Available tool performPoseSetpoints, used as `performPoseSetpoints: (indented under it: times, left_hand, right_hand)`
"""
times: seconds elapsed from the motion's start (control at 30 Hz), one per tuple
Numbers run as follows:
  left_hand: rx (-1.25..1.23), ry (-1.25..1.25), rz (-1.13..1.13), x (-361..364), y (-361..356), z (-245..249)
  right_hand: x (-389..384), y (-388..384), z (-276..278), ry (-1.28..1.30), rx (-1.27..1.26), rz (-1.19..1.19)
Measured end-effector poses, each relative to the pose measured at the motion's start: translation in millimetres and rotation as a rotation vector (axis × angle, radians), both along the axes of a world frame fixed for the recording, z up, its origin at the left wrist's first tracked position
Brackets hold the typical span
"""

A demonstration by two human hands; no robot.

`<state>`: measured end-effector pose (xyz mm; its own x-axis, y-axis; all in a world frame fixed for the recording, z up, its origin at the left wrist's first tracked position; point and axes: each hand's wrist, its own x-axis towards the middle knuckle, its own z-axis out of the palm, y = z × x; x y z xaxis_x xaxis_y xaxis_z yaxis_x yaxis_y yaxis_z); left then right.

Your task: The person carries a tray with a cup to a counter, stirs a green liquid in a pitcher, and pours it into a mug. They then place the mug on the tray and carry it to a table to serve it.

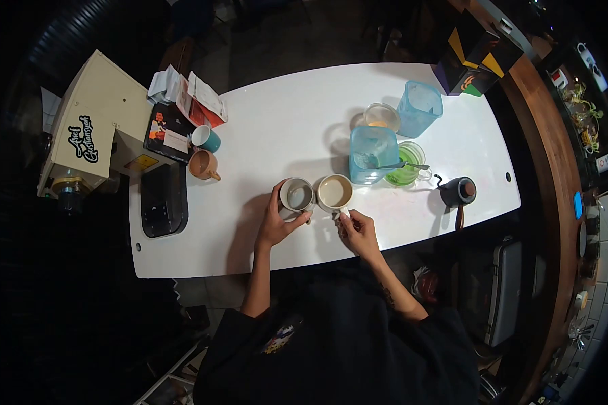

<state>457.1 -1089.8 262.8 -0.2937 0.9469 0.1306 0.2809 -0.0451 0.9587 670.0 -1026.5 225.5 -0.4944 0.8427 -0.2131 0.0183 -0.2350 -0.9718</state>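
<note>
My left hand point(277, 221) is wrapped round a greyish cup point(297, 195), thumb on its near side and fingers along its left. Close on its right stands a cream mug point(334, 193), whose handle points toward me. My right hand point(358, 233) pinches that handle between thumb and fingers. Pale residue shows inside the greyish cup, and the cream mug's inside looks beige. Just beyond the mugs is a blue translucent pitcher point(373, 154), with a glass cup of green liquid point(404, 174) beside it and spoons lying across.
A second blue pitcher point(422, 108) and a round glass point(381, 118) stand farther back. At right is a black gooseneck kettle point(458, 192). A brown mug point(203, 165), a teal cup point(206, 138) and a cream machine point(91, 128) are on the left of the white table point(270, 115).
</note>
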Motion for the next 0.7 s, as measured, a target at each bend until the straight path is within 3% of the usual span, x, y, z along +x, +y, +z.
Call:
performPoseSetpoints:
  times: [0.43,0.7]
  left_hand:
    - [0.016,-0.051,0.027,7.3,-3.9,4.0]
    - [0.096,-0.109,0.042,12.1,-3.6,-2.2]
  right_hand:
    - [6.4,6.7,9.0,-0.061,0.054,-0.012]
    - [9.6,9.0,4.3,0.030,0.034,0.024]
